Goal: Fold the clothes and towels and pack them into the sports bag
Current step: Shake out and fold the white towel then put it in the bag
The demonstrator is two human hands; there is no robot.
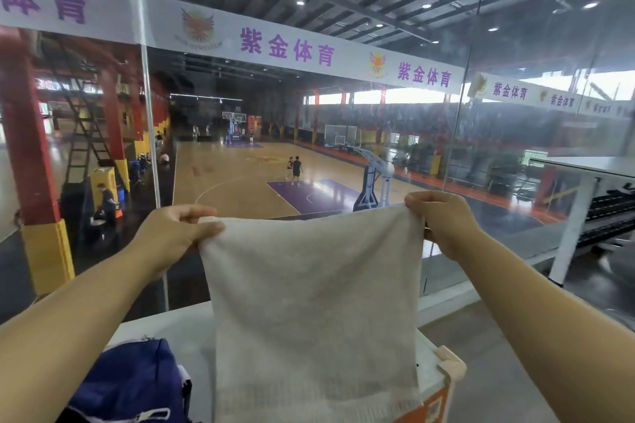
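Towel (309, 302) hiding table (171, 324), bag (130, 385) cropped

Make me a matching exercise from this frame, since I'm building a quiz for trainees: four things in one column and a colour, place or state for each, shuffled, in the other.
Things:
1. towel
2. sports bag
3. left hand
4. right hand

Descriptions:
A. dark blue, at the lower left
B. pinches the towel's top right corner
C. pale grey, hanging spread in the air
D. pinches the towel's top left corner

Pairs: 1-C, 2-A, 3-D, 4-B
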